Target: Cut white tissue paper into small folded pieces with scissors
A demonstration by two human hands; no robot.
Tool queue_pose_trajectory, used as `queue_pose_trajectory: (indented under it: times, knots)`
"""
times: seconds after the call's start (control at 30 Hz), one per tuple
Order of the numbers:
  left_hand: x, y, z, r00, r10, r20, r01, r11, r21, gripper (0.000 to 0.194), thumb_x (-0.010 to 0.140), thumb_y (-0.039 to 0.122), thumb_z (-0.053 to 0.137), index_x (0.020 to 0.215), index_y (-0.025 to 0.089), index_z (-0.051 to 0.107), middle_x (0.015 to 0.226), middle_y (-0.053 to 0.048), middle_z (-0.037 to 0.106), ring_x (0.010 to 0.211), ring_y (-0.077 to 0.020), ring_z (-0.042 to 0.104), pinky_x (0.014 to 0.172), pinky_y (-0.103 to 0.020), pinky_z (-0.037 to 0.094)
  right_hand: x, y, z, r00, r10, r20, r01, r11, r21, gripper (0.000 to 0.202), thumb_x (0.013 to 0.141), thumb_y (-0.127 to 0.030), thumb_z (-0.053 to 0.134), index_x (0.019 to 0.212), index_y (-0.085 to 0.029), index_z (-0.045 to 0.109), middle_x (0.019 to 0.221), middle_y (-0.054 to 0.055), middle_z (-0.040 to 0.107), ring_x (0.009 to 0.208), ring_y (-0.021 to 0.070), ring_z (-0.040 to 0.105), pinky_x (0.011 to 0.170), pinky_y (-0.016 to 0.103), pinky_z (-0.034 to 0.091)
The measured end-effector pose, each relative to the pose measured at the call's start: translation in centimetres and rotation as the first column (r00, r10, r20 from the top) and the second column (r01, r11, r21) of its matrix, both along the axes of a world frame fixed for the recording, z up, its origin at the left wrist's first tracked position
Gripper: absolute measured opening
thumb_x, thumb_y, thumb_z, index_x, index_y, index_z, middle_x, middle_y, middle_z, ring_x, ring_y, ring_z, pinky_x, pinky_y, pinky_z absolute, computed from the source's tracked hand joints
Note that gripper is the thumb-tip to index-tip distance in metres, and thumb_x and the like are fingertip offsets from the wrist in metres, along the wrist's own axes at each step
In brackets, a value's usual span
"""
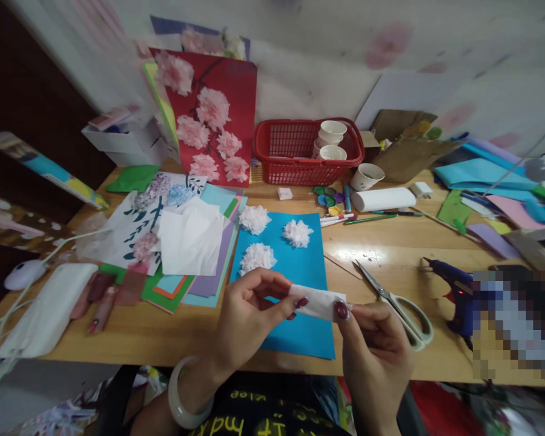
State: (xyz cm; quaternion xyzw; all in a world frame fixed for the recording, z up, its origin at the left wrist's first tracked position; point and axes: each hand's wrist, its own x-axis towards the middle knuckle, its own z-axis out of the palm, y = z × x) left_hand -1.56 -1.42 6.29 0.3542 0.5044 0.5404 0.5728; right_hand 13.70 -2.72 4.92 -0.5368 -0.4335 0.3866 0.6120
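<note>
Three ruffled white blossoms (pixel 298 233) dot a smooth blue sheet (pixel 306 339); over it, the left fingers (pixel 272 280) and right fingers (pixel 376 312) pinch opposite ends of an oblong white strip (pixel 317 301).

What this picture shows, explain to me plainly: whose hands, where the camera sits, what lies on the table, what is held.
There is no machine here. The one picture comes from a camera worn on a person's head, looking forward and down, so you see that person's own bare hands. The left hand and right hand hold a white paper strip between them, one at each end. Beneath, on the wooden table, lies a blue sheet bearing three white ruffled flowers. To the right are scissors and a glue gun; to the left, coloured sheets with white paper on top. Farther back stands a red basket holding paper cups.
</note>
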Motion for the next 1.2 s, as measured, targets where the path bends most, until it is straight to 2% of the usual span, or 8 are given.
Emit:
queue_pose_trajectory:
  times: [0.27,0.37,0.5,0.63,0.77,0.87,0.97,1.2]
  knots:
    - [-0.04,0.21,-0.21,0.999,-0.035,0.004,0.035,0.998,-0.052,0.015,0.069,0.026,0.078,0.078,0.016,0.070,0.069,-0.001,0.072,0.057,-0.0106,0.066,0.053,-0.019,0.057,0.02,-0.11,-0.11,1.000,0.025,-0.011,-0.025,1.000,0.001,0.011,0.078,-0.020,0.073,0.076,-0.021,0.063,0.064,-0.003,0.073,0.055,0.0105,0.068,0.052,0.015,0.053]
    - [-0.09,0.25,-0.37,0.999,-0.028,-0.034,0.025,0.997,-0.079,0.014,0.069,0.028,0.078,0.071,0.016,0.070,0.064,-0.001,0.071,0.053,-0.0104,0.065,0.052,-0.019,0.056,-0.17,-0.12,0.07,0.997,0.044,-0.057,-0.045,0.999,-0.024,0.016,0.079,-0.020,0.073,0.089,-0.023,0.061,0.065,-0.002,0.074,0.056,0.0124,0.070,0.054,0.018,0.055]
    - [-0.19,0.25,-0.47,0.998,0.000,-0.064,-0.004,0.998,-0.066,0.015,0.070,0.028,0.078,0.071,0.017,0.068,0.067,0.000,0.070,0.060,-0.0099,0.065,0.055,-0.018,0.054,-0.28,-0.19,0.29,0.994,0.057,-0.089,-0.066,0.993,-0.095,0.026,0.080,-0.023,0.072,0.102,-0.026,0.060,0.067,-0.002,0.076,0.058,0.0143,0.071,0.058,0.021,0.057]
    - [-0.18,0.41,-0.63,1.000,-0.018,0.007,0.018,0.998,-0.067,0.016,0.072,0.027,0.076,0.071,0.016,0.064,0.070,-0.001,0.071,0.066,-0.0115,0.067,0.061,-0.019,0.055,0.04,-0.13,0.06,0.995,0.100,-0.029,-0.103,0.985,-0.135,0.029,0.080,-0.026,0.072,0.108,-0.025,0.065,0.073,0.001,0.078,0.063,0.0157,0.072,0.059,0.022,0.057]
    - [-0.09,0.56,-0.61,0.994,-0.059,0.089,0.065,0.996,-0.063,0.016,0.076,0.027,0.073,0.083,0.017,0.062,0.075,-0.002,0.073,0.071,-0.0134,0.070,0.065,-0.021,0.057,0.30,0.14,-0.25,0.992,0.126,0.011,-0.122,0.978,-0.171,0.018,0.079,-0.028,0.073,0.097,-0.025,0.071,0.079,0.002,0.078,0.070,0.0167,0.073,0.066,0.023,0.059]
    - [-0.02,0.46,-0.49,0.993,-0.091,0.072,0.093,0.995,-0.025,0.030,0.074,0.024,0.076,0.098,0.019,0.060,0.080,-0.002,0.075,0.075,-0.0137,0.071,0.066,-0.020,0.056,0.25,0.30,-0.27,0.996,0.083,0.029,-0.077,0.983,-0.169,0.008,0.077,-0.028,0.074,0.084,-0.024,0.072,0.077,0.001,0.078,0.068,0.0158,0.073,0.061,0.021,0.058]
    - [0.11,0.32,-0.53,0.993,-0.112,0.037,0.113,0.993,-0.027,0.042,0.067,0.021,0.081,0.103,0.019,0.058,0.084,-0.002,0.076,0.078,-0.0158,0.072,0.069,-0.023,0.057,0.15,0.39,-0.24,0.996,0.077,0.042,-0.069,0.986,-0.153,0.007,0.076,-0.027,0.075,0.081,-0.023,0.072,0.074,0.001,0.077,0.067,0.0159,0.072,0.061,0.022,0.058]
    - [0.28,0.44,-0.82,0.995,-0.103,-0.010,0.102,0.992,-0.071,0.032,0.073,0.022,0.074,0.101,0.018,0.059,0.078,-0.003,0.076,0.072,-0.0161,0.072,0.066,-0.024,0.058,0.13,0.32,-0.71,0.994,0.072,0.082,-0.062,0.991,-0.122,0.007,0.078,-0.026,0.073,0.080,-0.021,0.071,0.075,0.003,0.076,0.069,0.0185,0.072,0.065,0.029,0.060]
